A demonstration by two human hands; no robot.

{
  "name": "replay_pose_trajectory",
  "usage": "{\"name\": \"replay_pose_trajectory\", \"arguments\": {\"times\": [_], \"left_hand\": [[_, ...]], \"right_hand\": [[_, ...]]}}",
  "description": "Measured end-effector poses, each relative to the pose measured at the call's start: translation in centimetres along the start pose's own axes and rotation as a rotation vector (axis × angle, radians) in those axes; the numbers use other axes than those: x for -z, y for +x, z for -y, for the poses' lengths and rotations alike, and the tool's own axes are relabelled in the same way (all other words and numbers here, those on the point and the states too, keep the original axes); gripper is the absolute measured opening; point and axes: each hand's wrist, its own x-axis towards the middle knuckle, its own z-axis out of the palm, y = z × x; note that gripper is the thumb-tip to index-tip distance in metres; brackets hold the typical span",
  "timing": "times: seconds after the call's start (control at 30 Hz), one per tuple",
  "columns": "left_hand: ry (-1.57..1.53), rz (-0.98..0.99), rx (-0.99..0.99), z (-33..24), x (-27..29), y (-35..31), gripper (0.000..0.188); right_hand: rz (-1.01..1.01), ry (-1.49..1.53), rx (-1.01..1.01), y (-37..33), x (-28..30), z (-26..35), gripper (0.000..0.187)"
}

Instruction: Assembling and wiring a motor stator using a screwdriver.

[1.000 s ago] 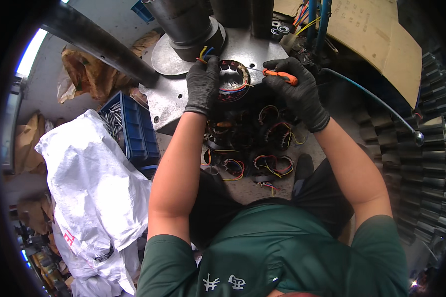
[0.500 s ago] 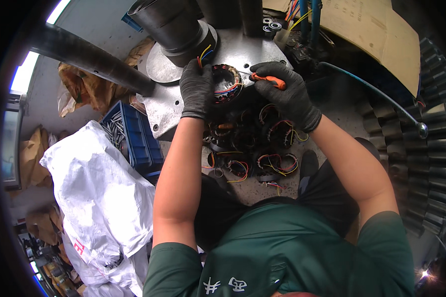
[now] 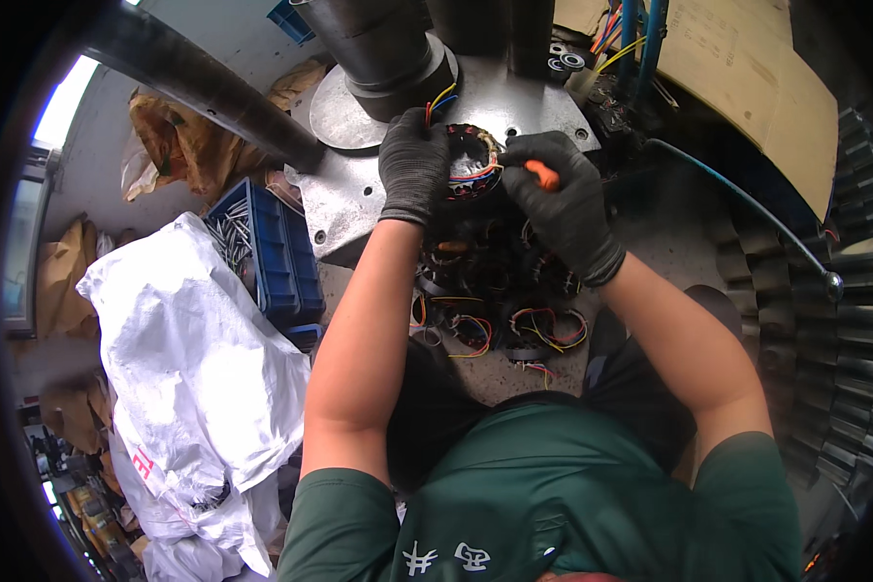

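The left hand (image 3: pixel 414 167) pinched the wired ring (image 3: pixel 492 153), seemingly steadying it, while the right hand (image 3: pixel 565 194) clenched an orange-handled tool (image 3: pixel 543 176).

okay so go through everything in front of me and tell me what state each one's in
Wire-wound ring: opening facing up
Left grip: against the ring's left side, closure unclear
Orange-handled tool: held, tip hard to make out
Right grip: shut around the tool
Blue crate: open-topped, holding metal pieces
White sack: crumpled
Dark rings below: unheld
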Motion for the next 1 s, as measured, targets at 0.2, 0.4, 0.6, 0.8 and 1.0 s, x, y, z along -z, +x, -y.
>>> {"name": "replay_pose_trajectory", "arguments": {"times": [0.2,0.4,0.6,0.8,1.0], "left_hand": [[0.046,-0.018,-0.01,0.2,0.0,0.2,0.024],[0.035,-0.017,-0.006,0.5,0.1,0.3,0.025],[0.016,0.042,0.005,0.4,0.2,0.2,0.032],[-0.822,0.093,0.171,-0.8,1.2,-1.1,0.058],[-0.003,-0.141,-0.03,2.6,2.8,-4.6,0.069]], "right_hand": [[0.117,-0.048,0.239,-2.4,0.7,-2.5,0.031],[0.274,-0.029,0.237,-2.0,1.6,-5.1,0.032],[0.093,0.711,-0.505,1.1,3.1,-3.0,0.023],[-0.03,0.646,-0.489,2.6,4.8,-1.4,0.015],[0.026,0.393,-0.411,3.4,5.8,-0.7,0.015]]}}
